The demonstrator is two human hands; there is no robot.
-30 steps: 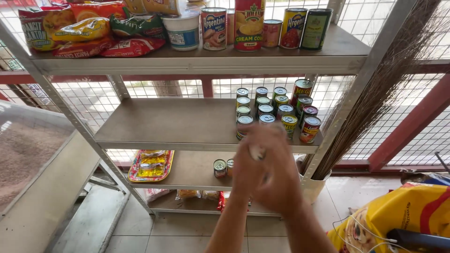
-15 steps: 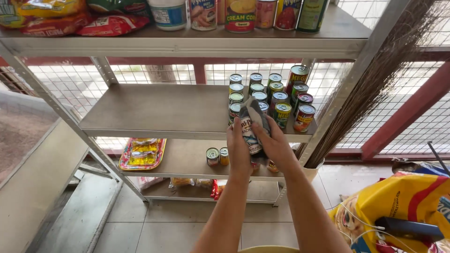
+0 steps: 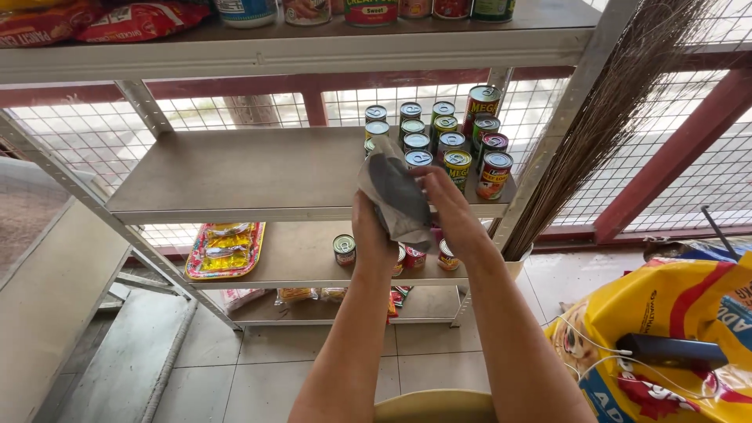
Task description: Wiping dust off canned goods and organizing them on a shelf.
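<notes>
A worn grey cloth (image 3: 395, 188) is held up in front of the middle shelf (image 3: 235, 168) by both hands, and what it wraps is hidden. My left hand (image 3: 370, 235) grips it from below and on the left. My right hand (image 3: 448, 205) closes on its right side. Just behind the cloth, a cluster of tins (image 3: 450, 141) with green, red and orange labels stands on the right end of that shelf. The left part of the shelf is bare board.
The lower shelf holds a few small tins (image 3: 345, 249) and a red and yellow packet (image 3: 225, 251). Packets and tins line the top shelf (image 3: 313, 47). A stick broom (image 3: 619, 117) leans at the right, above a yellow sack (image 3: 674, 313). A grey counter (image 3: 47, 282) is at the left.
Both hands have risen and moved in toward the tins on the middle shelf. The cloth now shows between them, and the view has tilted down.
</notes>
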